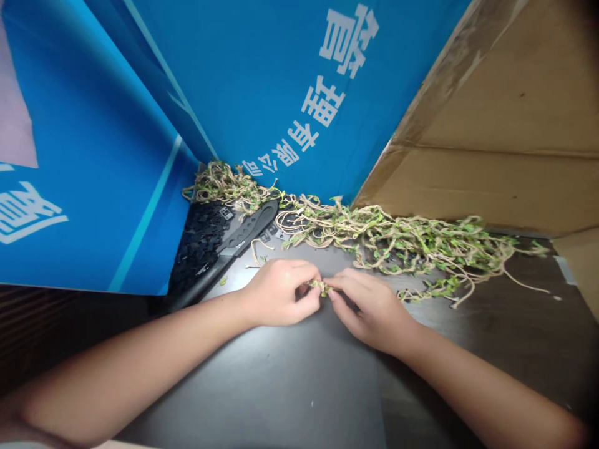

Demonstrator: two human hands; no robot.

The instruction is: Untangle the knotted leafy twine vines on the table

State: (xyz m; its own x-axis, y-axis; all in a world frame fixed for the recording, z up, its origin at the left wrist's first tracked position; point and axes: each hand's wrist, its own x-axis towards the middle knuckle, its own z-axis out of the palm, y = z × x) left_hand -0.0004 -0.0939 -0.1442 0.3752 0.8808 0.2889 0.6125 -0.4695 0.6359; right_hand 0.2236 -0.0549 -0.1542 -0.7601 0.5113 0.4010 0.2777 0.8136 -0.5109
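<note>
Between my two hands is a short bit of leafy twine (319,287), beige cord with small green leaves. My left hand (285,292) pinches its left end between thumb and fingers. The fingertips of my right hand (369,305) close on the other end. Most of this piece is hidden by my fingers. Just beyond my hands lies a long tangled heap of the same leafy twine (421,243), with loose cord ends sticking out on the right. A smaller bunch of leafy twine (224,184) sits farther back on the left.
A dark tool with a wide, patterned flat end (253,227) lies left of my hands, near many small black pieces (201,234). Blue panels (262,75) with white characters stand behind and at left. A cardboard box (505,137) stands at right. Beneath is a grey work surface (262,386).
</note>
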